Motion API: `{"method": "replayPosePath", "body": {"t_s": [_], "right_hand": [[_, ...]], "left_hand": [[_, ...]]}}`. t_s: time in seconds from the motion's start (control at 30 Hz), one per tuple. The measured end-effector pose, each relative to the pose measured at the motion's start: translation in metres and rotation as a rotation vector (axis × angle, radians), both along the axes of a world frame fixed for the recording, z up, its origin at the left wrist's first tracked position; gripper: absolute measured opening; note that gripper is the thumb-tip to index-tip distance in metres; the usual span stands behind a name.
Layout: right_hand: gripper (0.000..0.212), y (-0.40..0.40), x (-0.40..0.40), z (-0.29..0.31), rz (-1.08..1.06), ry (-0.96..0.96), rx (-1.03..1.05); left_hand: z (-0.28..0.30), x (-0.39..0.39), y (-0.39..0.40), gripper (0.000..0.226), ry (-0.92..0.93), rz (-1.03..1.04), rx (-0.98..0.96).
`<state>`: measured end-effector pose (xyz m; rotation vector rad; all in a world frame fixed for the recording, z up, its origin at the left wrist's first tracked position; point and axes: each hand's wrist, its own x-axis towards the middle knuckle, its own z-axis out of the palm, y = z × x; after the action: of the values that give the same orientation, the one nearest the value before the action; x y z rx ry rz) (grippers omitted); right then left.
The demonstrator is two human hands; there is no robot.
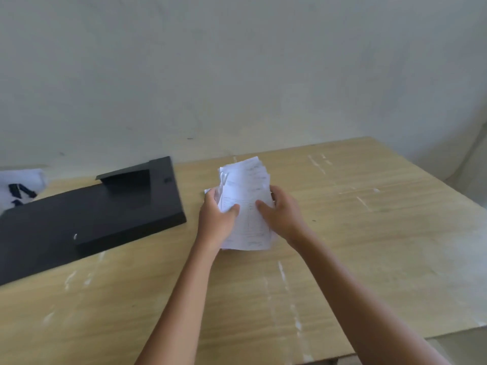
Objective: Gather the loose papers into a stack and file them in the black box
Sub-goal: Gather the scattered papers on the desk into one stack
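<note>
A stack of white printed papers (246, 185) is held above the middle of the wooden table, its sheets slightly fanned at the top. My left hand (214, 219) grips its left edge, thumb on the top sheet. My right hand (282, 212) grips its right edge, thumb also on top. The black box (87, 217) lies flat on the table to the left of my hands, with a raised flap near its far end; whether it is open I cannot tell.
The wooden table (369, 233) has white scuff marks; its right edge and near right corner are in view. A white cloth with dark markings (21, 188) lies at the far left behind the box. A pale wall stands right behind the table.
</note>
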<state>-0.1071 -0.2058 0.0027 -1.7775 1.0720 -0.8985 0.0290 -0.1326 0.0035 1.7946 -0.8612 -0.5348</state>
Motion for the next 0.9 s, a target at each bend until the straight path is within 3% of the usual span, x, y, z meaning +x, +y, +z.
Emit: {"method": "replayPosePath", "body": {"t_s": [0.13,0.3,0.47,0.57,0.63,0.73,0.83,0.9], "right_hand": [[0.015,-0.003,0.032,-0.007,0.022,0.153,-0.054],[0.017,-0.006,0.043,-0.026,0.023,0.261,-0.098],[0.031,-0.013,0.041,-0.042,-0.01,0.422,-0.176],[0.025,-0.012,0.038,-0.048,-0.107,0.353,-0.156],[0.037,-0.007,0.036,-0.05,-0.145,0.318,-0.173],[0.032,-0.001,0.034,-0.06,-0.107,0.393,-0.269],[0.027,-0.001,0.033,-0.064,-0.071,0.443,-0.299],[0.026,-0.001,0.033,-0.062,-0.082,0.412,-0.293]], "left_hand": [[-0.008,0.028,-0.003,0.049,-0.035,0.039,0.073],[-0.024,0.037,-0.009,0.017,0.116,0.149,0.105],[-0.031,0.037,-0.008,0.013,0.105,0.082,0.029],[-0.035,0.034,-0.005,0.014,0.035,0.09,0.01],[-0.039,0.033,-0.003,0.016,0.019,0.103,-0.028],[-0.033,0.027,-0.001,0.048,0.143,0.094,-0.098],[-0.015,0.023,0.0,0.032,0.357,0.013,-0.162],[-0.008,0.027,0.0,0.019,0.459,-0.027,-0.103]]}}
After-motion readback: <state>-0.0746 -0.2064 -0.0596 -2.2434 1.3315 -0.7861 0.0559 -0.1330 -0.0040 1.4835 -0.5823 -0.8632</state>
